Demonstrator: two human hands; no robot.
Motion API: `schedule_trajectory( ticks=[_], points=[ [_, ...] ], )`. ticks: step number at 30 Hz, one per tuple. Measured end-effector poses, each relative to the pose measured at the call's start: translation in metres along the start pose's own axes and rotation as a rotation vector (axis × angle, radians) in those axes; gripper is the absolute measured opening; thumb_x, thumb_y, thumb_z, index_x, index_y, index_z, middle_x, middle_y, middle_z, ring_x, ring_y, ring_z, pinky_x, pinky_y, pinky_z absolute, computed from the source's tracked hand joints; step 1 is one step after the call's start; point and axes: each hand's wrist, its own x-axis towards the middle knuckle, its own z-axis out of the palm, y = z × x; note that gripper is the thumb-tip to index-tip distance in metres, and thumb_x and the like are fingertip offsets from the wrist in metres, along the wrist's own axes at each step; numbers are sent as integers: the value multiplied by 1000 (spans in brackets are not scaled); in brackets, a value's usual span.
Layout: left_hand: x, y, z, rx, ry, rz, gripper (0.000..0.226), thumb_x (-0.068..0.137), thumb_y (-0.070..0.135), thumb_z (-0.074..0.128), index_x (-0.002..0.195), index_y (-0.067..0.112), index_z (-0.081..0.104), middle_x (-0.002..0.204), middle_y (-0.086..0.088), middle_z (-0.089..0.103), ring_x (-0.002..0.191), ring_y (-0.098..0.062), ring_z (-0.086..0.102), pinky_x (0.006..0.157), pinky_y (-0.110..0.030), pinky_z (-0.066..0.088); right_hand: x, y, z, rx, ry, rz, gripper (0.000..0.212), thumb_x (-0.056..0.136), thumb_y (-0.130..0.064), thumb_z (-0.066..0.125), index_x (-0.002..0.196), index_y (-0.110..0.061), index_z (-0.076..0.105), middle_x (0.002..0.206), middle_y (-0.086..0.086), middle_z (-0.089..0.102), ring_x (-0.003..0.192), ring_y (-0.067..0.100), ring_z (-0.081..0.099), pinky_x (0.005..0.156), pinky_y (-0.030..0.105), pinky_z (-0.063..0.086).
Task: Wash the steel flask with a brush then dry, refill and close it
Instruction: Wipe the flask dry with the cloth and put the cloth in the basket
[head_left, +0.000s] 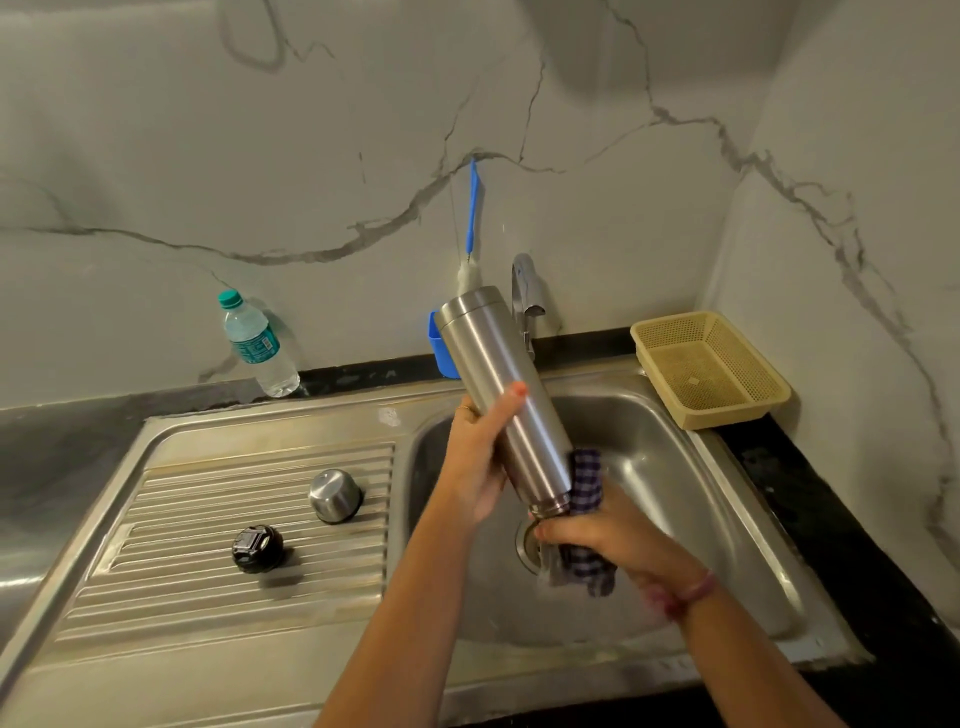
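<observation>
The steel flask (498, 384) is held upside down and tilted over the sink basin (691, 467), its open mouth pointing down. My left hand (475, 457) grips its middle. My right hand (597, 535) holds a blue checked cloth (587, 488) against the flask's mouth end. The steel cup lid (335, 494) and the black stopper (257, 548) lie on the ribbed drainboard (156, 561). A blue-handled bottle brush (471, 218) stands in a blue holder (441, 345) behind the flask. A plastic water bottle (255, 345) stands at the back left.
The tap (527, 296) rises behind the basin, partly hidden by the flask. A beige plastic basket (711, 369) sits on the dark counter at the back right. Marble walls close in the back and right side.
</observation>
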Motion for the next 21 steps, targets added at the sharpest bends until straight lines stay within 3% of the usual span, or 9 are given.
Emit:
schedule_trajectory(
  ticks=[3, 5, 8, 11, 14, 16, 18, 19, 21],
  points=[
    [3, 0, -11, -257, -224, -22, 89, 46, 49, 96, 121, 12, 64, 110, -10, 72, 99, -24, 69, 91, -42, 57, -4, -7, -9, 285, -267, 109, 40, 66, -1, 71, 105, 3, 64, 94, 19, 68, 85, 27, 67, 76, 37, 57],
    [3, 0, -10, -287, -318, -26, 69, 54, 46, 94, 112, 15, 75, 110, -9, 72, 96, -21, 69, 92, -41, 56, -4, -5, -3, 274, -278, 115, 41, 68, 0, 70, 108, 3, 64, 97, 21, 68, 87, 28, 67, 78, 39, 57],
    [-2, 10, 3, -56, -84, -2, 60, 67, 36, 86, 119, 16, 65, 101, -6, 74, 89, -18, 71, 78, -36, 60, 6, 7, 13, -94, 70, 8, 42, 63, -14, 79, 103, -12, 64, 90, 10, 71, 79, 18, 70, 76, 45, 58],
    [-1, 8, 17, 108, 199, 31, 67, 72, 26, 85, 126, 21, 46, 111, -7, 66, 96, -21, 68, 77, -34, 57, 10, 10, 21, -256, 328, -32, 49, 60, -24, 78, 104, -25, 55, 76, -2, 70, 61, 9, 68, 55, 30, 57],
    [1, 8, 16, 91, 170, 14, 69, 70, 30, 84, 127, 21, 45, 113, -8, 65, 98, -21, 68, 76, -33, 57, 10, 1, 11, -173, 162, -35, 44, 60, -15, 78, 101, -14, 62, 78, 4, 70, 69, 19, 70, 67, 45, 59],
    [1, 10, 7, -75, 23, -32, 64, 72, 38, 83, 124, 16, 51, 108, -8, 70, 96, -22, 69, 77, -37, 58, 6, -6, -6, 21, -65, 45, 41, 62, -9, 78, 100, -2, 65, 88, 14, 70, 81, 26, 68, 82, 49, 56],
    [4, 7, -1, -229, -137, -39, 78, 65, 45, 86, 127, 11, 54, 107, -9, 72, 96, -23, 69, 79, -39, 58, 2, -10, -14, 110, -228, 131, 45, 62, -10, 77, 103, 3, 65, 93, 18, 68, 87, 29, 66, 85, 47, 55],
    [6, 5, 0, -243, -154, -38, 87, 60, 48, 89, 130, 10, 53, 109, -10, 71, 97, -24, 68, 80, -39, 58, 1, -11, -13, 66, -210, 115, 44, 62, -10, 78, 102, 0, 66, 92, 17, 69, 87, 29, 67, 86, 47, 55],
    [6, 3, 7, -154, -25, -41, 93, 59, 47, 90, 134, 13, 48, 113, -11, 69, 99, -24, 68, 81, -40, 58, 4, -8, -2, -204, 26, 23, 45, 64, -15, 79, 105, -10, 62, 89, 9, 70, 84, 22, 68, 81, 45, 56]
  ],
)
